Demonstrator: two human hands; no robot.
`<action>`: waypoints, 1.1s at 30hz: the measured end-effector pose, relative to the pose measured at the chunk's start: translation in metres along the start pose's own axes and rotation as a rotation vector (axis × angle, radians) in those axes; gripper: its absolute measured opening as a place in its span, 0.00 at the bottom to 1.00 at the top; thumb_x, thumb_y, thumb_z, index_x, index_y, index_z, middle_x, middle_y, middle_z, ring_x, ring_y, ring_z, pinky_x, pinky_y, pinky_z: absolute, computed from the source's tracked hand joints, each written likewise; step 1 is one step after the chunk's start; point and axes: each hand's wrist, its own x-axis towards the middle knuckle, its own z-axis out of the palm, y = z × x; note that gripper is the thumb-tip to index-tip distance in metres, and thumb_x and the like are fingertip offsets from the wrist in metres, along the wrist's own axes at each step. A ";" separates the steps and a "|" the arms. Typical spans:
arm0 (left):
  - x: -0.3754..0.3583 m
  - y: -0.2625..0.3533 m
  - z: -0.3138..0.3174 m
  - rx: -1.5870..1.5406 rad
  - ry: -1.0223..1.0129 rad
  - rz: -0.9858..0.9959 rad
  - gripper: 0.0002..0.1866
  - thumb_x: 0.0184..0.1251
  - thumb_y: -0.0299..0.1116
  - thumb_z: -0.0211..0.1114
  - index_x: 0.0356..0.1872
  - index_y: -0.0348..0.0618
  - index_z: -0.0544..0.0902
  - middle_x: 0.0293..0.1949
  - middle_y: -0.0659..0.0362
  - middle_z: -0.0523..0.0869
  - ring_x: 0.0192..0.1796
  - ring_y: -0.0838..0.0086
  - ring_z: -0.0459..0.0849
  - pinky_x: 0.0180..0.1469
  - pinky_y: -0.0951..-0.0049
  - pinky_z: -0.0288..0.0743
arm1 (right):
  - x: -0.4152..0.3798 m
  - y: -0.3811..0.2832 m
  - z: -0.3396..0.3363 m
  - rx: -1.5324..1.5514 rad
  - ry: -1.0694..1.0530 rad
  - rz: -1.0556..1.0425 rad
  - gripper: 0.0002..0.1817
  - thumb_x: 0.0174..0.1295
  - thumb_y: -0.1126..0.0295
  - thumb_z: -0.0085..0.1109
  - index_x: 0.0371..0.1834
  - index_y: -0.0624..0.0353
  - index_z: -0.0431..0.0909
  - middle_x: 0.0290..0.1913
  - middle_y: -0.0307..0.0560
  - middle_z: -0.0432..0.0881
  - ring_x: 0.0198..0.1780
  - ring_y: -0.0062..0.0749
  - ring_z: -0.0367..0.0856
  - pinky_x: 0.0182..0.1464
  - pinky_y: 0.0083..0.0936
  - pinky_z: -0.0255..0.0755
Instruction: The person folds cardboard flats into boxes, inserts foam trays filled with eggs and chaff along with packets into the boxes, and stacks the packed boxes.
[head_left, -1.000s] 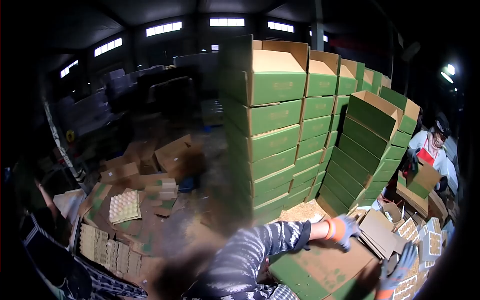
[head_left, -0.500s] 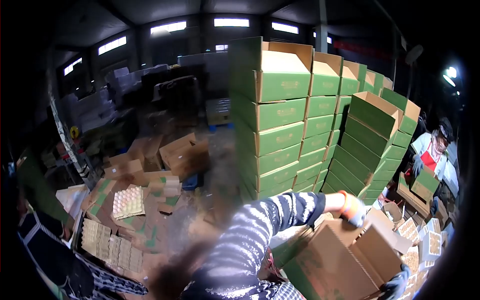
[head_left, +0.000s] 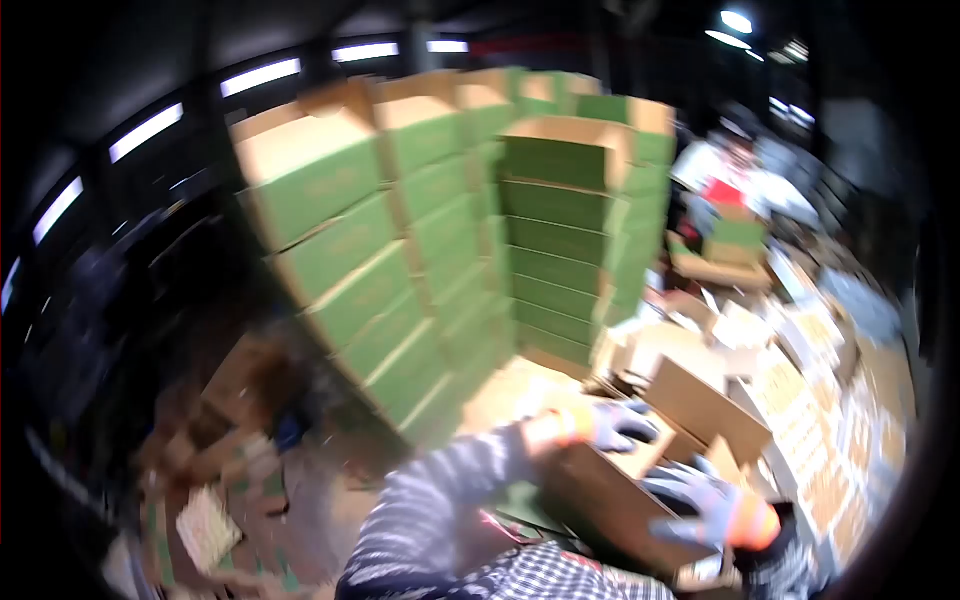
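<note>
An open cardboard box (head_left: 600,505) with raised brown flaps sits tilted in front of me. My left hand (head_left: 618,426), in a grey glove with an orange cuff, curls its fingers over the box's far left edge. Across the near wall's top edge lies my right hand (head_left: 705,502), gloved the same way, its fingers spread and touching the cardboard. Motion blur softens both hands, and the box's inside is partly hidden by them.
Tall stacks of green boxes (head_left: 440,235) stand ahead. White trays of brown goods (head_left: 800,410) lie at right. A co-worker (head_left: 735,180) handles a green-and-brown box (head_left: 735,240) farther back. Cardboard and an egg tray (head_left: 208,528) lie on the left floor.
My view has swung right. My right hand has moved from the box's right end to its near wall, closer to my left hand, which stays at the box's edge.
</note>
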 end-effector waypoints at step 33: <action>0.016 0.046 -0.007 -0.007 0.341 -0.033 0.20 0.56 0.25 0.60 0.52 0.35 0.84 0.45 0.49 0.89 0.52 0.59 0.86 0.59 0.64 0.76 | -0.390 0.241 0.222 0.809 2.859 1.859 0.46 0.47 0.59 0.80 0.70 0.51 0.64 0.61 0.50 0.74 0.63 0.42 0.72 0.61 0.49 0.71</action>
